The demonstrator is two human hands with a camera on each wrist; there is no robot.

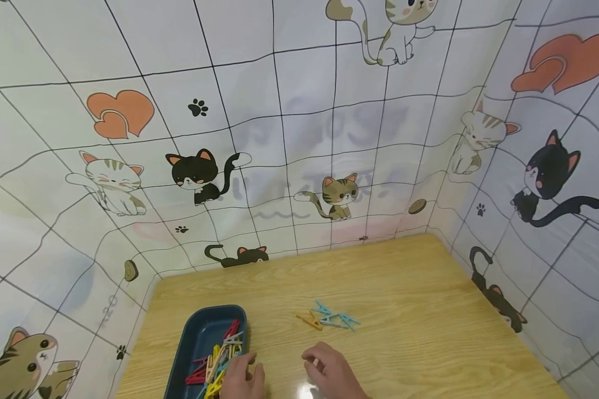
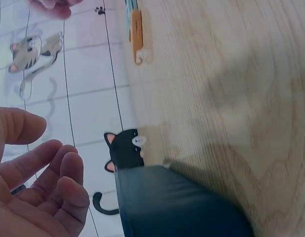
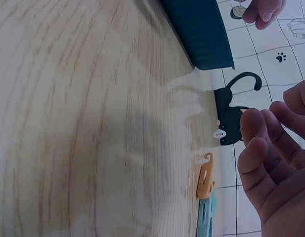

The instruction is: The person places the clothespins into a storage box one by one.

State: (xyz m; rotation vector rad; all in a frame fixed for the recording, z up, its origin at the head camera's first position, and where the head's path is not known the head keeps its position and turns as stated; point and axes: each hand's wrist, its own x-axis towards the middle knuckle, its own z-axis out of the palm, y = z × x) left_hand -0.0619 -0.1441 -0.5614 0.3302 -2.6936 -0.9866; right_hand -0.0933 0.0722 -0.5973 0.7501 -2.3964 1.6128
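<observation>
My left hand (image 1: pixel 242 378) hovers at the right edge of a dark blue tray (image 1: pixel 196 335), fingers loosely bent. In the left wrist view, that hand (image 2: pixel 41 190) holds nothing between thumb and fingers. Red, yellow, cream and blue clothespins (image 1: pixel 224 354) lie heaped in the tray, partly hidden by the hand. Over the table, my right hand (image 1: pixel 331 370) is also loosely bent; the right wrist view shows this hand (image 3: pixel 278 168) empty. Beyond it, an orange clothespin (image 1: pixel 313 322) and a few light blue clothespins (image 1: pixel 346 320) lie close together on the wood.
The wood-grain table (image 1: pixel 404 310) meets white sheets (image 1: pixel 304 138) printed with cats and grid lines at the back and sides. The tray's raised wall (image 3: pixel 206 39) stands left of the loose clothespins.
</observation>
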